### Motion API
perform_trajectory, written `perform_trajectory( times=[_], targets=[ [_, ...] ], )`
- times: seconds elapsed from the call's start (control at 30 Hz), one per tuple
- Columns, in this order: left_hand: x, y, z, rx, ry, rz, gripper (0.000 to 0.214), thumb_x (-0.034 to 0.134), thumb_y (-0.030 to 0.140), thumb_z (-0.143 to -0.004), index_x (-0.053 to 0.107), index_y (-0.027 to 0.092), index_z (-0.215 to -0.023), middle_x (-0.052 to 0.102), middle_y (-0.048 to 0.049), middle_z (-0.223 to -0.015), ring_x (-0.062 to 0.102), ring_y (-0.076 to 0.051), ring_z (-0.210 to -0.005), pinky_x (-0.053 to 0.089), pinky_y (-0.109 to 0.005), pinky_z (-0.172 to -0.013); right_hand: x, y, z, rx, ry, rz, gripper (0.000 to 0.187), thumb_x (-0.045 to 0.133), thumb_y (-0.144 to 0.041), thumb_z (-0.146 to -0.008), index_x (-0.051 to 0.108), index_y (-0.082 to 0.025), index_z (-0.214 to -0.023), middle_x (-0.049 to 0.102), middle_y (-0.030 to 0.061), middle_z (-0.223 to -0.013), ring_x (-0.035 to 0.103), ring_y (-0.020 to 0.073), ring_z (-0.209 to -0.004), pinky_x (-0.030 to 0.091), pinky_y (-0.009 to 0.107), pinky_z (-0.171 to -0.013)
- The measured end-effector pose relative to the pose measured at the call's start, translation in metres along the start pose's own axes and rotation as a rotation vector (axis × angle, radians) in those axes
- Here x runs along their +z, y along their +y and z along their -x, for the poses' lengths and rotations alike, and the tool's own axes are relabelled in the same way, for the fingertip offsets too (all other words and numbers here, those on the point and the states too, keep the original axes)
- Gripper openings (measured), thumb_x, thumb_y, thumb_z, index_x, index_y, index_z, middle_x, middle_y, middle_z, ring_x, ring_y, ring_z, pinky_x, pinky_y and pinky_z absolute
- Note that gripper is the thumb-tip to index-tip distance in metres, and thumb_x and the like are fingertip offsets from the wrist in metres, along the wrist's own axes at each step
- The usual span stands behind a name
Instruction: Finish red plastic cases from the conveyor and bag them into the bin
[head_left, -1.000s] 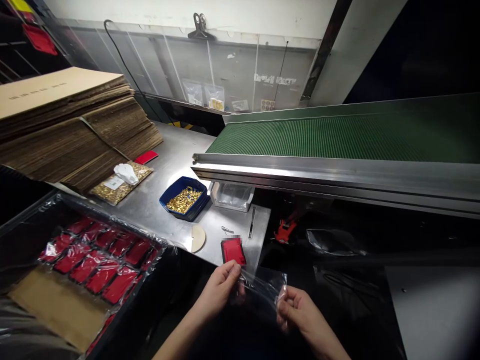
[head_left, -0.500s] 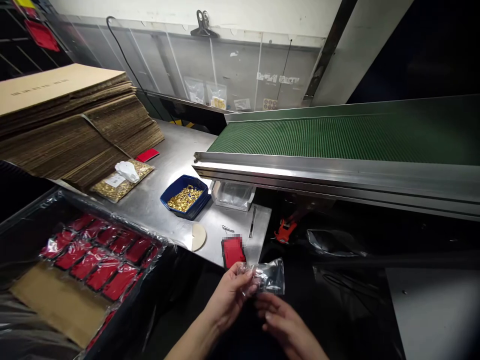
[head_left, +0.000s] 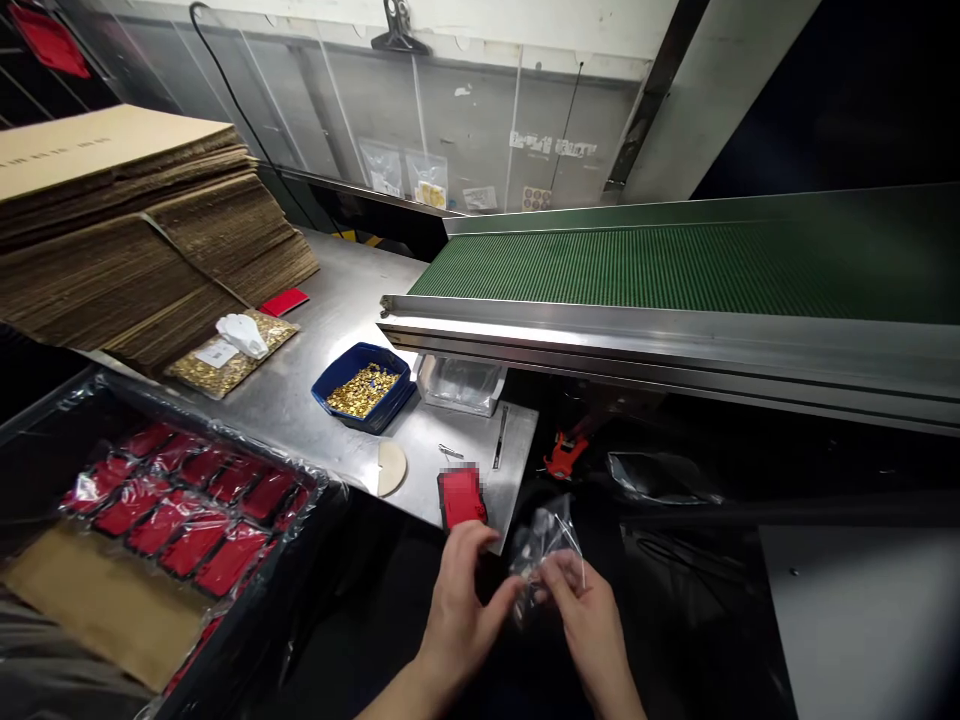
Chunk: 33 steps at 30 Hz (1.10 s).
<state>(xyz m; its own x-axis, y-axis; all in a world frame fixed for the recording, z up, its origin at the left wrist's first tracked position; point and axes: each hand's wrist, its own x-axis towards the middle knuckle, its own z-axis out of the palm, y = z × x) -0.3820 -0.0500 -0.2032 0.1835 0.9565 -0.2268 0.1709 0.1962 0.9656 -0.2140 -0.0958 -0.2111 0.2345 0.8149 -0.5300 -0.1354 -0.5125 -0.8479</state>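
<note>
A small clear plastic bag [head_left: 551, 530] is pinched in my right hand [head_left: 585, 610], just off the table's front edge. My left hand [head_left: 461, 605] has its thumb and fingers spread apart, the thumb close to the bag's left side; whether it touches the plastic I cannot tell. Beyond the left fingertips lies a red and black flat item [head_left: 461, 495] at the table corner, partly covered by those fingers. Tweezers [head_left: 451, 453], a slim dark tool [head_left: 500, 437] and a round beige disc [head_left: 391, 467] lie around it.
A blue bin [head_left: 337, 385] of small gold pieces stands on the metal table [head_left: 352, 265], beside a clear tray [head_left: 457, 385]. A green conveyor [head_left: 600, 265] crosses at right. Stacked cardboard [head_left: 165, 230] sits at left, above a black-lined box of bagged red items [head_left: 161, 520].
The bag has passed from my left hand to my right. My left fingers have opened and moved away from it. The view has shifted slightly.
</note>
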Motion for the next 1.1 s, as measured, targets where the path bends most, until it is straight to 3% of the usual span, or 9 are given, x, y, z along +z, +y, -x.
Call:
perform_trajectory(
  times=[0.1, 0.17, 0.33, 0.5, 0.6, 0.7, 0.8, 0.97, 1.1],
  targets=[
    [-0.004, 0.010, 0.006, -0.036, -0.355, -0.039, 0.054, 0.085, 0.031, -0.078, 0.065, 0.026, -0.128, 0.070, -0.0084, -0.121, 0.064, -0.027, -0.107, 0.053, -0.034, -0.092, 0.000, -0.004, 0.004, -0.024, -0.146, 0.086, 0.045, 0.072, -0.063, -0.087, 0.069, -0.019, -0.081, 0.068, 0.0036, -0.074, 0.064, 0.0208, -0.074, 0.048, 0.029, -0.070],
    [-0.008, 0.012, 0.005, -0.132, -0.424, -0.059, 0.028, 0.080, 0.028, -0.081, 0.069, 0.022, -0.106, 0.074, -0.0029, -0.095, 0.065, -0.022, -0.086, 0.051, -0.027, -0.073, -0.002, -0.005, 0.007, -0.039, -0.214, 0.250, 0.045, 0.065, -0.064, -0.091, 0.069, -0.020, -0.080, 0.069, 0.0043, -0.076, 0.064, 0.0223, -0.077, 0.047, 0.029, -0.070],
    [-0.028, -0.005, 0.007, -0.113, -0.139, -0.332, 0.018, 0.058, 0.010, -0.080, 0.047, 0.021, -0.072, 0.055, 0.0023, -0.073, 0.046, -0.016, -0.069, 0.030, -0.028, -0.065, -0.004, 0.000, 0.014, -0.137, 0.055, 0.969, 0.048, 0.051, -0.059, -0.095, 0.051, -0.022, -0.063, 0.059, 0.0006, -0.067, 0.046, 0.0149, -0.057, 0.024, 0.030, -0.058],
    [-0.044, -0.023, 0.020, -0.104, -0.147, -0.403, 0.021, 0.053, 0.005, -0.074, 0.042, 0.022, -0.068, 0.051, 0.0048, -0.065, 0.044, -0.014, -0.062, 0.025, -0.029, -0.061, 0.018, 0.002, 0.024, -0.124, -0.271, 1.094, 0.053, 0.045, -0.053, -0.100, 0.044, -0.020, -0.059, 0.057, 0.0009, -0.060, 0.052, 0.0160, -0.059, 0.024, 0.030, -0.059],
    [-0.061, -0.030, 0.026, -0.144, 0.011, -0.435, 0.023, 0.047, 0.010, -0.081, 0.034, 0.024, -0.069, 0.042, 0.0048, -0.066, 0.040, -0.015, -0.064, 0.025, -0.029, -0.063, 0.037, 0.002, 0.022, -0.071, -0.241, 1.154, 0.034, 0.049, -0.027, -0.097, 0.056, -0.020, -0.064, 0.066, 0.0076, -0.070, 0.061, 0.0234, -0.069, 0.029, 0.033, -0.064],
    [-0.079, -0.039, 0.038, -0.185, 0.044, -0.432, 0.022, 0.044, 0.013, -0.083, 0.031, 0.024, -0.069, 0.040, 0.0046, -0.066, 0.038, -0.015, -0.064, 0.025, -0.030, -0.064, 0.063, 0.000, 0.011, -0.121, -0.214, 1.101, 0.016, 0.054, -0.012, -0.087, 0.068, -0.020, -0.087, 0.071, 0.0135, -0.103, 0.064, 0.0308, -0.098, 0.037, 0.037, -0.079],
    [-0.095, -0.057, 0.057, -0.253, 0.003, -0.408, 0.020, 0.044, 0.012, -0.075, 0.031, 0.023, -0.066, 0.042, 0.0043, -0.064, 0.039, -0.015, -0.065, 0.023, -0.030, -0.063, 0.085, -0.004, -0.004, -0.097, -0.325, 0.907, 0.024, 0.058, -0.032, -0.094, 0.066, -0.021, -0.074, 0.068, 0.0056, -0.083, 0.064, 0.0239, -0.085, 0.042, 0.035, -0.078],
    [-0.127, -0.100, 0.081, -0.467, 0.074, -0.339, 0.032, 0.052, 0.037, -0.081, 0.028, 0.025, -0.063, 0.031, 0.0061, -0.060, 0.033, -0.014, -0.061, 0.022, -0.028, -0.058, 0.081, 0.006, -0.023, 0.058, -0.572, 0.410, 0.062, 0.094, -0.055, -0.052, 0.074, -0.023, -0.101, 0.075, 0.0046, -0.107, 0.071, 0.0233, -0.093, 0.055, 0.032, -0.083],
    [-0.146, -0.123, 0.084, -0.529, 0.090, -0.237, 0.051, 0.052, 0.068, -0.081, 0.031, 0.025, -0.064, 0.031, 0.0071, -0.061, 0.031, -0.014, -0.062, 0.025, -0.027, -0.058, 0.087, 0.037, -0.039, 0.211, -0.246, 0.089, 0.076, 0.050, -0.082, -0.086, 0.062, -0.018, -0.124, 0.068, 0.0184, -0.134, 0.072, 0.0277, -0.115, 0.056, 0.042, -0.098]
  ],
)
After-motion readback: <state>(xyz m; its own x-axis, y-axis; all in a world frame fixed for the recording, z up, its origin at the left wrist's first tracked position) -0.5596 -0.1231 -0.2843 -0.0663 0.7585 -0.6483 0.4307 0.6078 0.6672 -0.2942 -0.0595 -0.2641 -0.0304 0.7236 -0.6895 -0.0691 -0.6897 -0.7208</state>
